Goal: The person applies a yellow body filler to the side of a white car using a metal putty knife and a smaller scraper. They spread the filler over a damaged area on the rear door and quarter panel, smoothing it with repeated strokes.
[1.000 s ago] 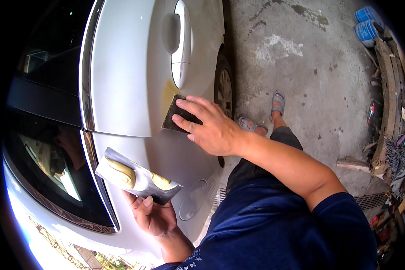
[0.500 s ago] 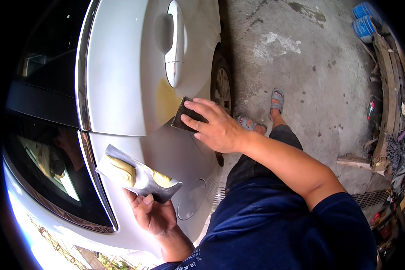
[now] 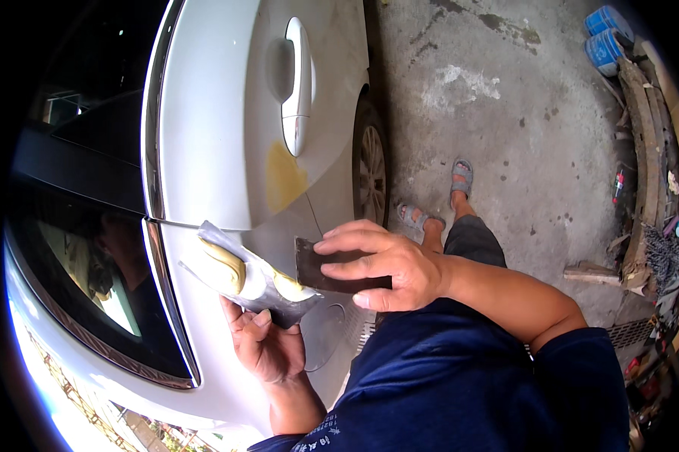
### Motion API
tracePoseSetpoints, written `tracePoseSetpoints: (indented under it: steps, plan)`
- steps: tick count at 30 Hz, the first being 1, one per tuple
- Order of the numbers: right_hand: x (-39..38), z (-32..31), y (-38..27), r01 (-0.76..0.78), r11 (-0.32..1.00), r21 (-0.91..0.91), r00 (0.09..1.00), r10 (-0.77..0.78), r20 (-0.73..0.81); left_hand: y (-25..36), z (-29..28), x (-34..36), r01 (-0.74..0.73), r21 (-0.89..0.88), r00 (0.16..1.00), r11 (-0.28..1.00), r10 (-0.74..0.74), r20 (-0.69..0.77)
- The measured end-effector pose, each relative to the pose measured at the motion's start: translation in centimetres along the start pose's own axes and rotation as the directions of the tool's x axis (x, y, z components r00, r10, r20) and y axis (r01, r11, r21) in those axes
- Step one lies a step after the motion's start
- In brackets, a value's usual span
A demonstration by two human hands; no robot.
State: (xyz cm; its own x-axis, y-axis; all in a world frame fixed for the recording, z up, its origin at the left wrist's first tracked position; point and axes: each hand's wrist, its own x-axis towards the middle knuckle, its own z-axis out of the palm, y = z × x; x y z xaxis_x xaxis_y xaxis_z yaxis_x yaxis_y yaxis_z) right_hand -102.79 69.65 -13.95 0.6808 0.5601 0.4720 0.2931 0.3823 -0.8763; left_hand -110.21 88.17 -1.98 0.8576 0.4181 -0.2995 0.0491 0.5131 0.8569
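Observation:
My left hand (image 3: pixel 272 343) grips a flat metal plate (image 3: pixel 258 303) from below, tilted in front of the silver car. Two lumps of yellowish body filler (image 3: pixel 225 269) lie on the plate's face. In my right hand (image 3: pixel 400 267) is a dark, flat rectangular spreader (image 3: pixel 339 273), pinched between fingers and thumb. Its left edge is close to the plate's right end; whether they touch I cannot tell. On the car door (image 3: pixel 204 113), a thin yellow filler patch (image 3: pixel 285 177) shows just below the door handle (image 3: pixel 297 83).
The car's rear wheel (image 3: pixel 371 166) and round fuel flap (image 3: pixel 326 331) are beside me. My sandalled feet (image 3: pixel 461 177) stand on the concrete floor (image 3: pixel 520 151). Blue cans (image 3: pixel 605 49), a long worn beam (image 3: pixel 645 166) and assorted scrap line the right side.
My right hand has moved off the door's filler patch, down toward me, bringing the spreader beside the plate. The plate has shifted slightly right. The whole patch is now uncovered.

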Motion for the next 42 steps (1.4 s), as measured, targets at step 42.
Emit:
tracePoseSetpoints:
  steps: [42]
  plan:
    - [4.3,3.5,5.1,-0.254,0.799,-0.545,0.962,0.149,-0.229,0.7,-1.6,-0.4,-0.054,0.002,0.995,0.999,0.054,-0.085]
